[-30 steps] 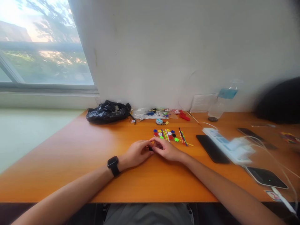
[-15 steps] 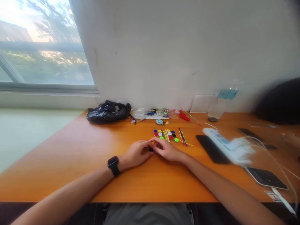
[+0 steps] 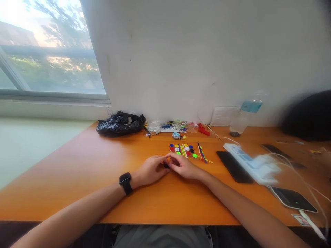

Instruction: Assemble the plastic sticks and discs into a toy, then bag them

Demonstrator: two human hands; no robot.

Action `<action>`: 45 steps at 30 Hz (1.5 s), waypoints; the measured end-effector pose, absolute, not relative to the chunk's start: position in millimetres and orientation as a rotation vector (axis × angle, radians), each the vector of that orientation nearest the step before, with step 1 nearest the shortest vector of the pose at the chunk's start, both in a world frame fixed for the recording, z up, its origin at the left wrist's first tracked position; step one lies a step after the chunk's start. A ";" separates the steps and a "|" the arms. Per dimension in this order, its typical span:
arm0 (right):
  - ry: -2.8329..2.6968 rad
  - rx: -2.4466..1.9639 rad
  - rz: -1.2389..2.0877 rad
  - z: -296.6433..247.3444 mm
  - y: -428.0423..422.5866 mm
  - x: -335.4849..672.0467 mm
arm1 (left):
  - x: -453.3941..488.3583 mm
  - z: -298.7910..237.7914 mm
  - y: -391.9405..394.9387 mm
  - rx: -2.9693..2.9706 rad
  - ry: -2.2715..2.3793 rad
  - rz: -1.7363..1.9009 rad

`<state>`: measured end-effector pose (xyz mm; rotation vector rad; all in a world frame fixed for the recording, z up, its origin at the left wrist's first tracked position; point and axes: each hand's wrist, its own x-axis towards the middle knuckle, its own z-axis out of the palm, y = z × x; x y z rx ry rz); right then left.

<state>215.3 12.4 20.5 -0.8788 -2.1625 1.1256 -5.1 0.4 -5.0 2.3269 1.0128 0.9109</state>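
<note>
My left hand, with a black watch on its wrist, is closed around a small black piece. From the other side my right hand meets it, thumb and fingers pinched at the same piece. Fingers cover most of the piece, so its shape cannot be made out. Just beyond the hands lie several small coloured discs in blue, yellow, white, red, green and black. Thin coloured plastic sticks lie beside and among them.
At the back are a black plastic bag, clear packets, a round tin and a red object. To the right are a dark phone, a white power strip with cables, a charging pad and a bottle.
Both hands stay almost in place on the black piece, with slight finger movement. The view has shifted a little.
</note>
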 end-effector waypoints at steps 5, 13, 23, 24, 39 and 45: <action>-2.218 -0.871 1.052 25.0 8.9 214.9 | -4.9 -4.1 0.1 2.327 1.005 0.915; -2.269 -0.868 1.003 23.7 9.0 216.5 | -5.4 -6.9 1.3 2.334 0.966 0.919; -2.287 -0.889 0.998 22.4 9.8 217.5 | -5.0 -2.7 -1.3 2.335 0.927 0.931; -2.286 -0.888 0.998 22.6 9.6 217.4 | -5.1 -2.7 -1.3 2.335 0.928 0.932; -2.254 -0.882 1.040 23.5 9.1 217.1 | -5.5 -5.3 -0.5 2.317 0.961 0.917; -2.143 -0.898 1.159 15.4 13.6 216.1 | -6.0 -7.1 1.1 2.326 0.943 0.925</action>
